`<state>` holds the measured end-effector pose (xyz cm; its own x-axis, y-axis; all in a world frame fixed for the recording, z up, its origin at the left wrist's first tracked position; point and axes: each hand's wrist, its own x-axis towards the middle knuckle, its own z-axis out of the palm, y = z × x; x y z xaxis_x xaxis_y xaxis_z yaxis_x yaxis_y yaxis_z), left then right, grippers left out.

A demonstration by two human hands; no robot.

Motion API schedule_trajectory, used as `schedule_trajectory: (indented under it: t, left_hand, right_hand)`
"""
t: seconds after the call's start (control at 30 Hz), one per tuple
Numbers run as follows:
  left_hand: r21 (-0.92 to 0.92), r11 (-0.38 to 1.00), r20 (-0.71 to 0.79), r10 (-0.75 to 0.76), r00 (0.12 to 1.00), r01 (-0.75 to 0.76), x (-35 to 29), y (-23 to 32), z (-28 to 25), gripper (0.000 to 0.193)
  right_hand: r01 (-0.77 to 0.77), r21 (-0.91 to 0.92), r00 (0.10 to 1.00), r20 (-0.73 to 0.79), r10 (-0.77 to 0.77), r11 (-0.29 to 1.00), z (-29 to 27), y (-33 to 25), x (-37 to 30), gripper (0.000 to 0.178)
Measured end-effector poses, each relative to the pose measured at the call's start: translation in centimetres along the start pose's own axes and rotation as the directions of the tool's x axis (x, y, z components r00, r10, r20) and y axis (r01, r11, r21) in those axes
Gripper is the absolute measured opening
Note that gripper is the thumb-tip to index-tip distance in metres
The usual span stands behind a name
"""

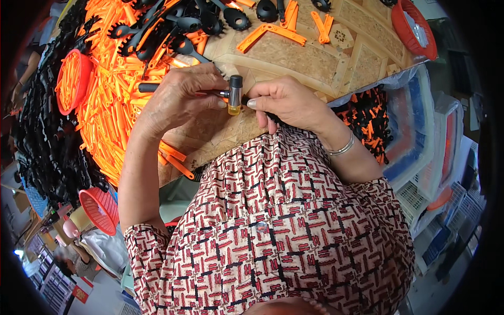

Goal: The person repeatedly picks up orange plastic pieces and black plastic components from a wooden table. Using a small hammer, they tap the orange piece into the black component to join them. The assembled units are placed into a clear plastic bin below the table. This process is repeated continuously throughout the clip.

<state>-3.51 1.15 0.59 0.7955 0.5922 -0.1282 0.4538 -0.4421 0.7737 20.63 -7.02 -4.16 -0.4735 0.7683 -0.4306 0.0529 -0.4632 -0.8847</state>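
My left hand (pixel 181 94) is closed round a slim black tool with a ribbed grip (pixel 148 87). The grip sticks out to the left of the hand, and its dark front end comes out between thumb and fingers. Beside that end stands a small clear bottle (pixel 234 97) with a black cap and yellow liquid at the bottom. To the right of the bottle, my right hand (pixel 283 102) pinches a black piece (pixel 273 118), mostly hidden under the fingers. Its kind cannot be made out.
A big heap of orange handle parts (pixel 107 105) covers the table's left. Black spaghetti servers (pixel 235 18) lie at the back, near loose orange handles (pixel 270 34). Red baskets (pixel 73 81) stand around. Below the table's right edge, a blue crate (pixel 409 131) stands near black and orange parts.
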Motion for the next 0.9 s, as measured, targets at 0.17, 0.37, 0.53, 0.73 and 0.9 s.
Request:
schedule_trajectory:
  t: [0.17,0.37,0.53,0.73,0.9]
  left_hand:
    - [0.102,0.991,-0.035,0.091,0.995,-0.087,0.5,-0.4,0.2,0.033]
    - [0.261,0.964,-0.143,0.086,0.986,-0.047,0.8,0.0,1.1,0.032]
    - [0.378,0.925,-0.165,0.025,0.986,0.040,0.6,1.3,1.5,0.024]
    - [0.499,0.867,-0.233,0.138,0.963,-0.003,1.3,3.5,4.0,0.017]
    - [0.298,0.944,-0.208,0.209,0.955,-0.142,2.1,4.8,6.2,0.027]
  right_hand:
    - [-0.013,-0.078,1.000,-0.022,0.011,0.997,-0.1,-0.7,-0.5,0.019]
    - [0.231,-0.543,0.932,-0.114,-0.343,0.807,0.6,-0.6,-1.5,0.015]
    - [0.283,-0.835,0.774,-0.091,-0.626,0.471,1.2,0.3,-2.4,0.020]
    - [0.088,-0.879,0.779,-0.233,-0.582,0.469,1.2,0.4,-3.9,0.023]
    - [-0.005,-0.527,0.871,-0.420,-0.255,0.850,0.3,1.4,-7.6,0.028]
